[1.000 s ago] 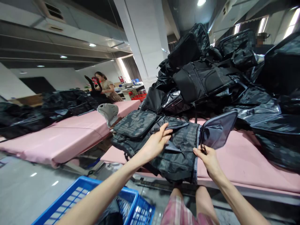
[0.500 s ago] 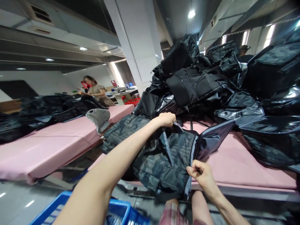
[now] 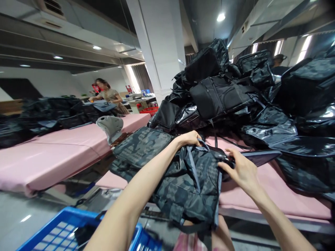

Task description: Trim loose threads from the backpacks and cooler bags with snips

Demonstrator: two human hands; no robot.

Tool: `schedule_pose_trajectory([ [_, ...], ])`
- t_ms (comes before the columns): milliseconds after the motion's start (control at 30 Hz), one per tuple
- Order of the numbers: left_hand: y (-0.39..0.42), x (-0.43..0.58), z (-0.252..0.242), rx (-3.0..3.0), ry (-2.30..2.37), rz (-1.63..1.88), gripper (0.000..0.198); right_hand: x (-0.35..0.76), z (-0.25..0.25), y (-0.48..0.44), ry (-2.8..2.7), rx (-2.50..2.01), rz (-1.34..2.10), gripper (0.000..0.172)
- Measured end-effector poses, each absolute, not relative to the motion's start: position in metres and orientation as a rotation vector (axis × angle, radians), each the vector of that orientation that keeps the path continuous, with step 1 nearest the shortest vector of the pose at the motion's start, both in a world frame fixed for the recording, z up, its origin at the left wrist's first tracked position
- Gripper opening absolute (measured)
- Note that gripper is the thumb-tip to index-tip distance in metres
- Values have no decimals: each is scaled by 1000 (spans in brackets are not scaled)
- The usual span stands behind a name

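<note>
A dark camouflage backpack [image 3: 188, 188] lies unzipped at the table's front edge, its lower end over my legs. My left hand [image 3: 191, 138] is closed on the grey-trimmed edge of its opening at the top. At the upper right corner, the thumb and fingers of my right hand [image 3: 240, 172] curl around the backpack's dark edge; exactly what they pinch is hard to see. A grey-edged mesh-like flap [image 3: 261, 157] sticks out to the right behind that hand. Another camouflage section [image 3: 146, 146] spreads out to the left, beyond my left forearm.
A tall heap of black and camouflage bags [image 3: 222, 94] covers the back of the pink table [image 3: 261, 195]. A blue crate [image 3: 49, 232] stands on the floor at lower left. Beyond a grey chair back [image 3: 110, 127], a person [image 3: 111, 96] works at another pink table [image 3: 65, 146].
My right hand has moved up along the backpack's right edge to its upper corner. The flap there looks narrower. My left hand keeps its hold on the top edge.
</note>
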State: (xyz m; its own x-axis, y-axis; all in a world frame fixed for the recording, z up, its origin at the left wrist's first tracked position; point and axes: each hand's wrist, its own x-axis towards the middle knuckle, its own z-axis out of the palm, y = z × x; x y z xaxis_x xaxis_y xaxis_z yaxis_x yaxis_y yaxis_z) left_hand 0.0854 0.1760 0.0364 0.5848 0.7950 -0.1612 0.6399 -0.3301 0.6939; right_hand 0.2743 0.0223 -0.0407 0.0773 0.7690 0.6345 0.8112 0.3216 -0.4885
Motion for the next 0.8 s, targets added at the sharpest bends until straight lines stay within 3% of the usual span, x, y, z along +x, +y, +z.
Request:
schedule_pose_trajectory([
  [133, 173, 84, 37, 2080, 1148, 280, 28, 261, -18, 45, -1900, -1463, -462, 19],
  [300, 174, 83, 36, 2119, 1100, 290, 33, 249, -12, 55, -1974, -1473, -719, 16],
  [600, 171, 82, 35, 2181, 1139, 280, 30, 253, -13, 61, -1959, -1342, -602, 12],
  [800, 160, 82, 53, 2395, 1220, 214, 28, 254, -13, 63, -2040, -1300, -733, 12],
])
